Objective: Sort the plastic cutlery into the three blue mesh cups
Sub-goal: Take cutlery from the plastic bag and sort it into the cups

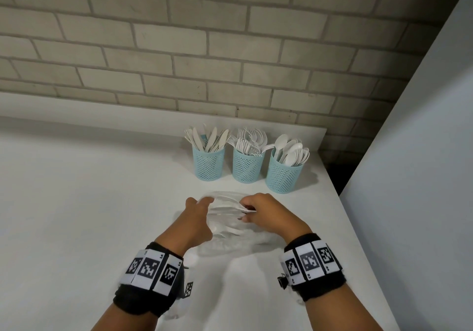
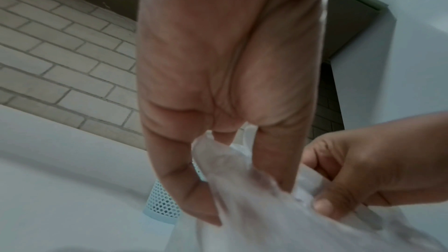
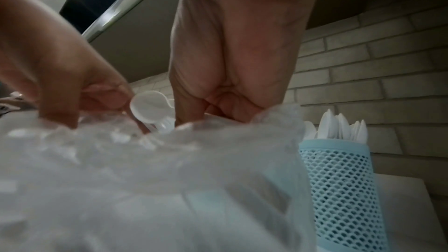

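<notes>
Three blue mesh cups stand at the back: the left cup [image 1: 208,163] holds knives, the middle cup [image 1: 247,164] forks, the right cup [image 1: 284,174] spoons. In front of them lies a clear plastic bag [image 1: 225,228] with white cutlery [image 1: 226,206] inside. My left hand [image 1: 204,201] pinches the bag's left edge, and the left wrist view shows the film [image 2: 225,162] between its fingers. My right hand [image 1: 245,211] pinches the bag's right edge. Between both hands, in the right wrist view, a white spoon [image 3: 148,106] pokes out of the bag [image 3: 145,160].
The white counter [image 1: 89,202] ends at a brick wall [image 1: 230,49] behind the cups. A tall white panel [image 1: 422,177] rises at the right, past the counter's right edge. One mesh cup [image 3: 339,179] stands close beside the bag.
</notes>
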Demonstrator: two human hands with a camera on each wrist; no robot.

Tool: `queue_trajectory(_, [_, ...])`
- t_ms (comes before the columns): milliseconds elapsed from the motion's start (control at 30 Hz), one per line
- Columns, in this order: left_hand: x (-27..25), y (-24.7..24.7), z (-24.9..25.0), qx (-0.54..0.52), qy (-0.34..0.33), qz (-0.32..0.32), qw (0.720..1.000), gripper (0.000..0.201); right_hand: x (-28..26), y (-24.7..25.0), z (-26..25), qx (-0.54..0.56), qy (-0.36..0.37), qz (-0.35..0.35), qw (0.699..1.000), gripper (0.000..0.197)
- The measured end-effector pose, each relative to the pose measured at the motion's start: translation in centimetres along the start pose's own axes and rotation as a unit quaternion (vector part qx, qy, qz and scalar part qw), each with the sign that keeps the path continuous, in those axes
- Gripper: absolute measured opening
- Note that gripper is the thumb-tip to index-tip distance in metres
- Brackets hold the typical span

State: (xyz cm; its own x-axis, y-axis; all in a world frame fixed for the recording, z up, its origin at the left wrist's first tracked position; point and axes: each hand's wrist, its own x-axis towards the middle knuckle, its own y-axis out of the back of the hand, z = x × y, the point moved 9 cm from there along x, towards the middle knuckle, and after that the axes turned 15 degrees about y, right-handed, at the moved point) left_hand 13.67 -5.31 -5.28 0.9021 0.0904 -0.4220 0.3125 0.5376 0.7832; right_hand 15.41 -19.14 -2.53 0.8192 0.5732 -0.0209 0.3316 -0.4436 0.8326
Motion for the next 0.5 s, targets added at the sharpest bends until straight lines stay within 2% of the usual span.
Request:
queue_trajectory(67, [0.0,0.1,-0.2,0.000,0.002,-0.006,1.000,0.078,-0.2,0.8,-0.3,0.045,0.005,0.016,0.999,0.028])
queue_trajectory(133, [-0.1,0.4,-0.3,-0.003,0.004,-0.010,1.000,0.077,-0.2,1.5,-0.6,0.078,0.009,0.023,0.997,0.034])
queue_trajectory(233, [-0.1,1.0,-0.1,-0.012,0.001,-0.006,1.000,0.075,-0.2,1.9,-0.8,0.096,0.006,0.002,0.995,0.016])
queue_trajectory(300, [-0.1,1.4,-0.1,-0.024,-0.002,-0.006,1.000,0.073,-0.1,2.1,-0.4,0.129,0.002,0.015,0.992,0.006])
queue_trajectory(400, [0.0,1.8,-0.8,-0.046,0.005,-0.017,0.999,0.074,-0.2,2.3,0.4,0.243,-0.006,0.063,0.968,0.012])
queue_trajectory(500, [-0.3,1.6,-1.0,-0.066,0.006,-0.053,0.996,0.070,0.3,2.6,0.4,0.346,0.004,0.116,0.931,0.020])
